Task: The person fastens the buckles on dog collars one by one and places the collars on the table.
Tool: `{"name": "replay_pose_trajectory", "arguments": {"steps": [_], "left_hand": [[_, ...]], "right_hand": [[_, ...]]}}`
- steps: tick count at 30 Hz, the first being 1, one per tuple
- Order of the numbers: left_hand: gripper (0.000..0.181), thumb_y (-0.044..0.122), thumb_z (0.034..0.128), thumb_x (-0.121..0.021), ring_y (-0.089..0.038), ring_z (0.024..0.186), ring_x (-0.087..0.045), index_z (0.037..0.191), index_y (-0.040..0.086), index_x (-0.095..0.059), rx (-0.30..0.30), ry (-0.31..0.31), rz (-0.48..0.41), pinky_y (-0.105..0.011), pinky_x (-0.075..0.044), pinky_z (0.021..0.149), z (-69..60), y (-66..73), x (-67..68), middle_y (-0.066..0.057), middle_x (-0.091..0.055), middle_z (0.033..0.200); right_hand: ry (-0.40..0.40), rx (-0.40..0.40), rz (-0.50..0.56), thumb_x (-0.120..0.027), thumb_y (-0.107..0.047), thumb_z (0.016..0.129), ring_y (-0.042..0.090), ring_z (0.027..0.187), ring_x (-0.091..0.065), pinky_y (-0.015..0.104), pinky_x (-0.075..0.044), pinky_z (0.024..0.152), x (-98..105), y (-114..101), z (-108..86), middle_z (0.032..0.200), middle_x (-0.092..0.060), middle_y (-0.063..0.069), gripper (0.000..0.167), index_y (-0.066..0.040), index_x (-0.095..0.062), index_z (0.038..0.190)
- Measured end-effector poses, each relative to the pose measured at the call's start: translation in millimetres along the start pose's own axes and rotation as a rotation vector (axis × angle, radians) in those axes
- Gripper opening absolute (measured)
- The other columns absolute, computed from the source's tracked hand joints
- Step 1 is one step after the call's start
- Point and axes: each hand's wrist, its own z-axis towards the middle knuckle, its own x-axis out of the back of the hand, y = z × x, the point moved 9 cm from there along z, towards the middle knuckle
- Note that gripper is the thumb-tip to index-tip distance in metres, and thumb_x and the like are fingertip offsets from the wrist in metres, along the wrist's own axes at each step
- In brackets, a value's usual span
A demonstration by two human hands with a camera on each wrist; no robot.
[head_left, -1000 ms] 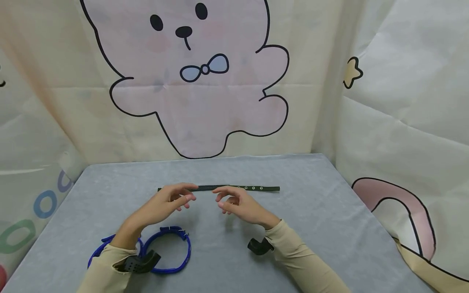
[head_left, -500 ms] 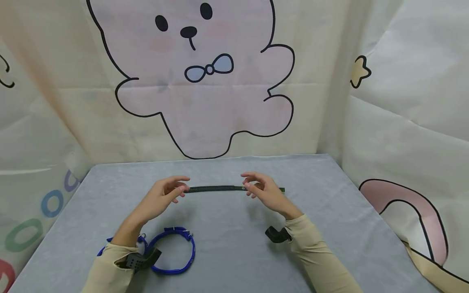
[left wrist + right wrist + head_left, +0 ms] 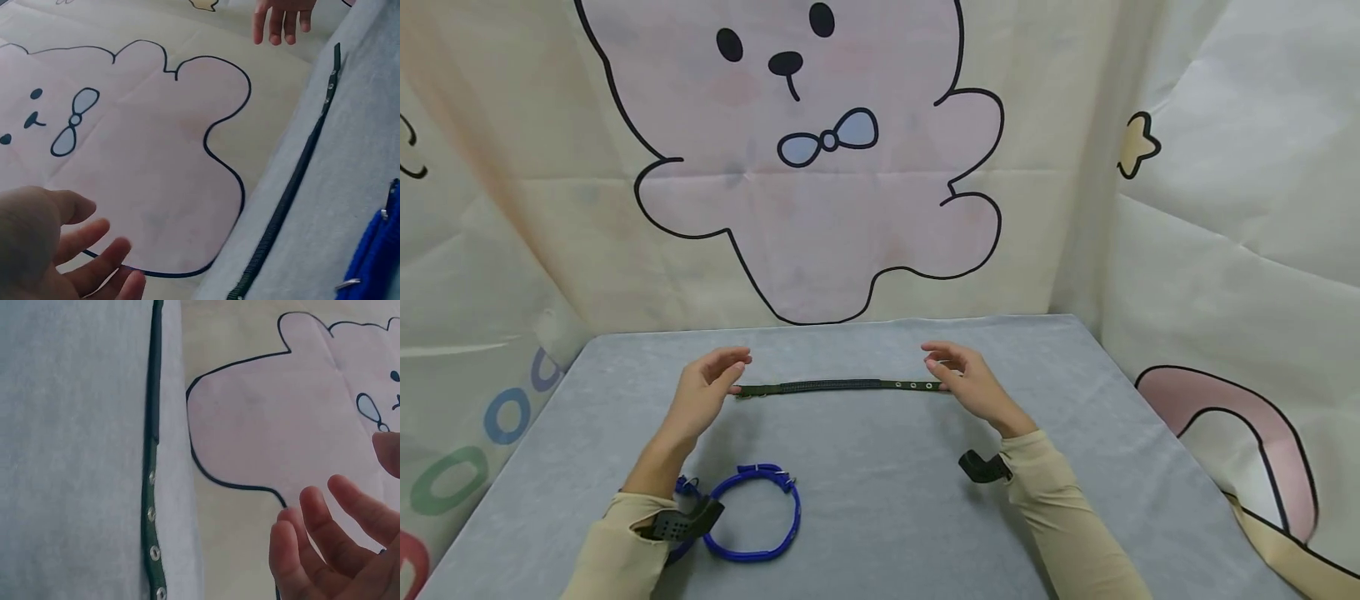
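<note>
Head view: dk. green strap (image 3: 831, 385) w/ eyelets lies straight on grey table (image 3: 880, 475); L hand (image 3: 700, 393) is near its buckle end, R hand (image 3: 976, 387) near its eyelet end. In wrist views, both hands' fingers are slightly spread, loosely bent, apart from strap. Blue ring-shaped band (image 3: 798, 510) lies nearer to camera.

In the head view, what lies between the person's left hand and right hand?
In the head view, the dark green strap lies on the grey cloth, stretching across the gap between the left hand and the right hand.
</note>
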Motion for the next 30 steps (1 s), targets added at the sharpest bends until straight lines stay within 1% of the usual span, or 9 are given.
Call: {"name": "replay_pose_trajectory", "arguments": {"steps": [2, 3, 5, 7, 11, 16, 20, 24, 30], "left_hand": [[0.043, 0.028, 0.1076, -0.05, -0.014, 0.128, -0.053, 0.144, 0.006, -0.052, 0.052, 0.002, 0.003, -0.04, -0.05, 0.102, 0.6, -8.8, -2.0, -0.02, -0.053, 0.147], [0.045, 0.029, 0.1073, -0.051, -0.021, 0.137, -0.048, 0.146, 0.007, -0.05, 0.082, -0.008, 0.007, -0.046, -0.045, 0.108, 0.9, -13.8, -4.2, -0.019, -0.049, 0.151], [0.05, 0.033, 0.1067, -0.051, -0.035, 0.149, -0.033, 0.151, 0.01, -0.045, 0.134, -0.05, 0.026, -0.059, -0.034, 0.115, 1.0, -22.7, -10.5, -0.019, -0.04, 0.159], [0.055, 0.034, 0.1065, -0.051, -0.042, 0.155, -0.017, 0.155, 0.012, -0.038, 0.175, -0.09, 0.047, -0.066, -0.024, 0.118, 0.8, -30.1, -15.8, -0.02, -0.029, 0.164], [0.061, 0.033, 0.1066, -0.051, -0.046, 0.156, -0.007, 0.16, 0.013, -0.028, 0.221, -0.118, 0.092, -0.068, -0.019, 0.119, 0.3, -39.2, -17.9, -0.022, -0.013, 0.169], [0.068, 0.035, 0.1064, -0.051, -0.051, 0.154, -0.008, 0.162, 0.012, -0.02, 0.245, -0.159, 0.123, -0.069, -0.02, 0.118, 0.9, -47.1, -16.8, -0.027, -0.008, 0.168], [0.072, 0.039, 0.107, -0.048, -0.05, 0.154, -0.009, 0.163, 0.012, -0.012, 0.305, -0.211, 0.068, -0.065, -0.022, 0.12, 1.9, -55.4, -19.1, -0.03, -0.005, 0.167], [0.073, 0.04, 0.1079, -0.045, -0.049, 0.154, -0.014, 0.164, 0.012, -0.008, 0.339, -0.235, 0.02, -0.061, -0.03, 0.118, 2.2, -59.1, -19.7, -0.032, -0.003, 0.166], [0.072, 0.038, 0.1089, -0.043, -0.051, 0.148, -0.027, 0.164, 0.011, -0.005, 0.342, -0.238, -0.029, -0.059, -0.035, 0.116, 1.2, -58.3, -20.4, -0.033, -0.003, 0.166]], "right_hand": [[0.01, 0.003, -0.036, -0.054, -0.021, 0.106, 0.045, 0.117, -0.059, 0.047, -0.055, 0.089, 2, 4, 0.5, 0.131, -0.061, 0.025, 0.04, -0.003, -0.055, 0.141], [0.016, 0.0, -0.052, -0.054, -0.021, 0.106, 0.044, 0.117, -0.059, 0.045, -0.054, 0.089, 2, 7, 0.7, 0.13, -0.062, 0.025, 0.04, -0.002, -0.055, 0.141], [0.022, -0.001, -0.094, -0.054, -0.02, 0.106, 0.042, 0.116, -0.061, 0.039, -0.053, 0.089, 5, 11, 0.1, 0.13, -0.062, 0.027, 0.039, 0.0, -0.055, 0.14], [0.028, -0.006, -0.133, -0.054, -0.02, 0.106, 0.04, 0.114, -0.062, 0.038, -0.051, 0.088, 7, 14, -0.7, 0.129, -0.062, 0.027, 0.04, 0.001, -0.055, 0.14], [0.046, -0.045, -0.222, -0.055, -0.023, 0.105, 0.043, 0.119, -0.059, 0.049, -0.051, 0.092, 13, 21, -1.3, 0.132, -0.06, 0.029, 0.043, 0.0, -0.054, 0.142], [0.063, -0.108, -0.396, -0.057, -0.027, 0.104, 0.05, 0.132, -0.048, 0.063, -0.041, 0.106, 19, 34, -2.4, 0.143, -0.052, 0.032, 0.05, 0.001, -0.051, 0.144], [0.043, -0.148, -0.444, -0.057, -0.028, 0.103, 0.05, 0.136, -0.045, 0.064, -0.039, 0.108, 22, 44, -3.8, 0.146, -0.049, 0.032, 0.053, 0.003, -0.049, 0.145], [0.013, -0.213, -0.484, -0.055, -0.031, 0.105, 0.048, 0.135, -0.047, 0.061, -0.041, 0.108, 25, 55, -4.6, 0.148, -0.048, 0.03, 0.056, 0.004, -0.046, 0.147], [-0.03, -0.345, -0.53, -0.053, -0.038, 0.105, 0.044, 0.121, -0.061, 0.057, -0.049, 0.098, 25, 71, -9.9, 0.136, -0.059, 0.03, 0.06, 0.002, -0.044, 0.149]]}}
